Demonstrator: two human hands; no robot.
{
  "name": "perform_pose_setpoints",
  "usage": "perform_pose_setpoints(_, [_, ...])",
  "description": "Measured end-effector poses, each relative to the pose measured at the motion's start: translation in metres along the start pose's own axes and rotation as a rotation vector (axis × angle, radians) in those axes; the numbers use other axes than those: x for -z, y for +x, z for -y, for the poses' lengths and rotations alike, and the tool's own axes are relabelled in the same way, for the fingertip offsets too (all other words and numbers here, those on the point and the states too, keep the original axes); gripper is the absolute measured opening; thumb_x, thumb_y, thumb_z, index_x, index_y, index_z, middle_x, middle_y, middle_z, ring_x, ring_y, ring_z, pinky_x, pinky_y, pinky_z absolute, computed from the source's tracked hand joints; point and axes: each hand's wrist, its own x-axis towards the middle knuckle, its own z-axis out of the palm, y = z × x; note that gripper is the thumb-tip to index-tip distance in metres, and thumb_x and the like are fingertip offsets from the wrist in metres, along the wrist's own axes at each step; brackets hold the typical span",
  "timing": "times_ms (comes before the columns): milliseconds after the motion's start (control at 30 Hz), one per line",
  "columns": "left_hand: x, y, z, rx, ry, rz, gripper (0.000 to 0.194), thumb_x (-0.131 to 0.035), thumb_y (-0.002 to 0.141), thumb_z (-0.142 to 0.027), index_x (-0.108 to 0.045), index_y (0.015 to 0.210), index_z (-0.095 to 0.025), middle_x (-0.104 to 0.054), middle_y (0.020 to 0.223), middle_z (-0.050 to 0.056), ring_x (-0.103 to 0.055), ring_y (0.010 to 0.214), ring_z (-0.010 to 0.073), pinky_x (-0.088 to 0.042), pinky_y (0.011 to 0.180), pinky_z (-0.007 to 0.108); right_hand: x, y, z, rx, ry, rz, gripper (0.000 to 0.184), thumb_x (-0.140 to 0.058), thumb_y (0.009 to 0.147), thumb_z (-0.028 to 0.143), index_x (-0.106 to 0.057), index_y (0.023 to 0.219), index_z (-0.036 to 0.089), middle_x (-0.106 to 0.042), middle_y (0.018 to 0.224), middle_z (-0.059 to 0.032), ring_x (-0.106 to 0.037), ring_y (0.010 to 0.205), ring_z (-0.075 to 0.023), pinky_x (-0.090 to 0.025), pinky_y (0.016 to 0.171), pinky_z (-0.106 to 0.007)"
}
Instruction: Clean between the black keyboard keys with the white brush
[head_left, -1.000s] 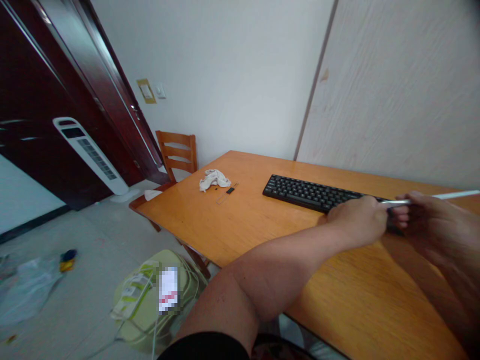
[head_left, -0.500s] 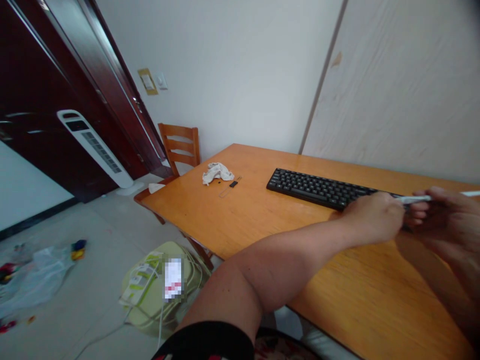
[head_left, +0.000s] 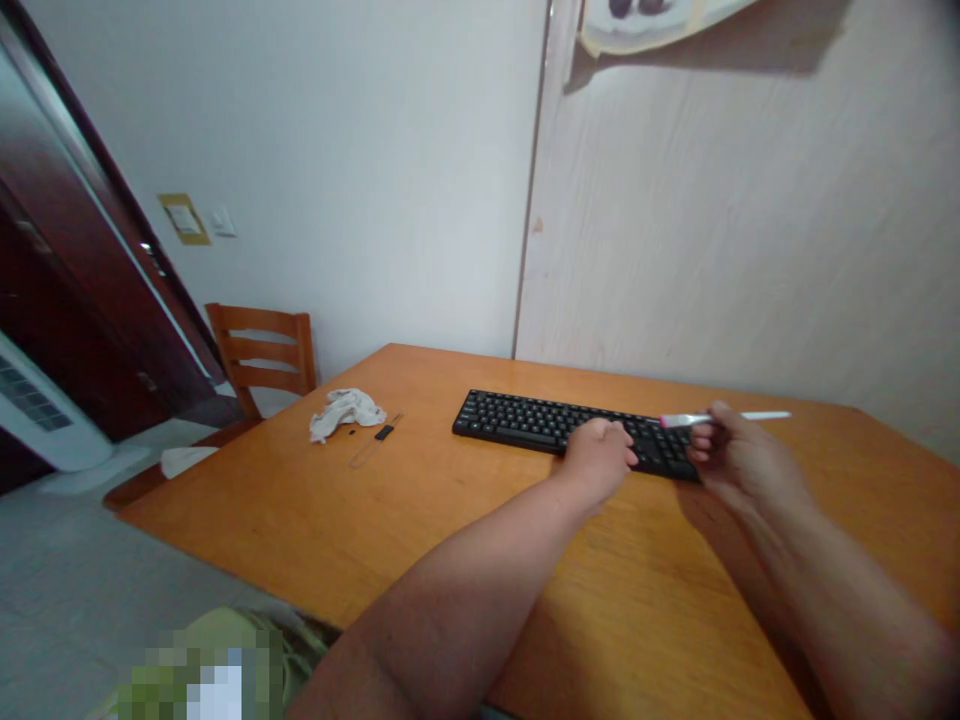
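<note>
A black keyboard [head_left: 525,420] lies on the orange wooden table [head_left: 450,520]. My right hand [head_left: 739,460] is closed on a thin white stick with a pink tip [head_left: 724,418], held level just above the keyboard's right end. My left hand [head_left: 600,455] is curled into a fist at the keyboard's front edge, a short gap left of the pink tip. What the fist holds, if anything, is hidden.
A crumpled white cloth [head_left: 346,410], a small black piece [head_left: 384,432] and a clear strip [head_left: 365,455] lie at the table's left. A wooden chair [head_left: 262,345] stands behind that corner, a white tower fan [head_left: 37,420] and dark door farther left. A green bag [head_left: 202,670] sits on the floor.
The view has swung right and up. My left hand has drawn away from the stick's end, and the pink tip now shows bare between the hands.
</note>
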Motion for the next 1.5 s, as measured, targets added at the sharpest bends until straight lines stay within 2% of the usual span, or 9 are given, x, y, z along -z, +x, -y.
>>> perform_pose_setpoints(133, [0.002,0.000,-0.006,0.019,-0.106,-0.053,0.017,-0.048,0.088,-0.024,-0.060,0.078,-0.016,-0.062,0.068,0.002,-0.051,0.054,0.0096,-0.037,0.055,0.022,-0.010,-0.010,-0.006,-0.042,-0.016,0.101,0.023,-0.079,0.075,0.034,-0.064,0.075,0.016,-0.056,0.054,0.0025,-0.044,0.043,-0.0071,-0.036,0.035,-0.016])
perform_pose_setpoints(233, [0.005,-0.001,-0.011,0.057,-0.214,-0.016,0.015,-0.051,0.082,-0.022,-0.064,0.079,-0.014,-0.067,0.075,0.006,-0.057,0.059,0.0102,-0.037,0.056,0.022,-0.015,-0.015,-0.011,-0.033,-0.034,0.126,0.025,-0.080,0.074,0.035,-0.064,0.075,0.016,-0.056,0.053,0.0025,-0.045,0.043,-0.0068,-0.037,0.036,-0.015])
perform_pose_setpoints(500, [0.011,0.003,-0.010,0.170,-0.354,0.092,0.047,-0.032,0.095,-0.042,-0.067,0.082,-0.013,-0.071,0.082,0.011,-0.062,0.063,0.0135,-0.042,0.061,0.024,-0.012,-0.013,-0.013,-0.046,-0.073,0.146,0.030,-0.082,0.072,0.040,-0.065,0.077,0.016,-0.058,0.056,0.0019,-0.045,0.045,-0.0070,-0.037,0.037,-0.016])
perform_pose_setpoints(733, [0.010,0.004,-0.007,0.176,-0.277,0.136,0.049,-0.033,0.096,-0.045,-0.067,0.085,-0.012,-0.070,0.078,0.009,-0.061,0.061,0.0122,-0.041,0.060,0.023,-0.017,-0.020,-0.013,-0.004,-0.220,0.188,0.032,-0.079,0.074,0.045,-0.065,0.075,0.016,-0.060,0.056,0.0005,-0.046,0.045,-0.0075,-0.037,0.038,-0.017])
perform_pose_setpoints(867, [0.009,0.002,-0.007,0.157,-0.200,0.209,0.046,-0.038,0.094,-0.045,-0.069,0.085,-0.012,-0.068,0.078,0.007,-0.059,0.060,0.0107,-0.040,0.059,0.022,-0.020,-0.024,-0.014,0.007,-0.291,0.218,0.035,-0.079,0.074,0.047,-0.064,0.074,0.016,-0.058,0.054,0.0015,-0.046,0.045,-0.0068,-0.034,0.039,-0.016])
perform_pose_setpoints(1033, [0.011,-0.001,-0.005,0.070,-0.113,0.257,0.042,-0.048,0.092,-0.049,-0.069,0.089,-0.013,-0.065,0.075,0.004,-0.053,0.057,0.0087,-0.037,0.057,0.022,-0.019,-0.021,-0.016,0.014,-0.285,0.241,0.037,-0.079,0.073,0.049,-0.064,0.074,0.016,-0.056,0.053,0.0024,-0.044,0.044,-0.0064,-0.032,0.038,-0.015])
perform_pose_setpoints(1167, [0.008,-0.004,-0.002,-0.043,0.002,0.290,0.031,-0.056,0.090,-0.044,-0.067,0.091,-0.015,-0.060,0.072,0.001,-0.050,0.058,0.0089,-0.036,0.057,0.022,-0.020,-0.022,-0.015,0.016,-0.274,0.197,0.041,-0.081,0.070,0.052,-0.064,0.073,0.015,-0.057,0.052,0.0025,-0.044,0.043,-0.0054,-0.033,0.039,-0.014])
perform_pose_setpoints(1333, [0.004,-0.009,0.000,-0.086,0.144,0.247,0.028,-0.050,0.094,-0.041,-0.062,0.086,-0.017,-0.053,0.064,-0.003,-0.043,0.054,0.0093,-0.031,0.053,0.022,-0.021,-0.022,-0.015,-0.019,-0.232,0.188,0.039,-0.083,0.068,0.050,-0.065,0.072,0.015,-0.057,0.051,0.0018,-0.046,0.042,-0.0060,-0.034,0.038,-0.015])
perform_pose_setpoints(1500, [0.004,-0.015,-0.009,-0.080,0.123,0.261,0.028,-0.049,0.095,-0.038,-0.061,0.080,-0.018,-0.050,0.060,-0.004,-0.040,0.050,0.0089,-0.031,0.053,0.022,-0.016,-0.018,-0.017,-0.063,-0.170,0.212,0.034,-0.082,0.070,0.045,-0.066,0.074,0.015,-0.056,0.052,0.0022,-0.048,0.044,-0.0074,-0.037,0.040,-0.017])
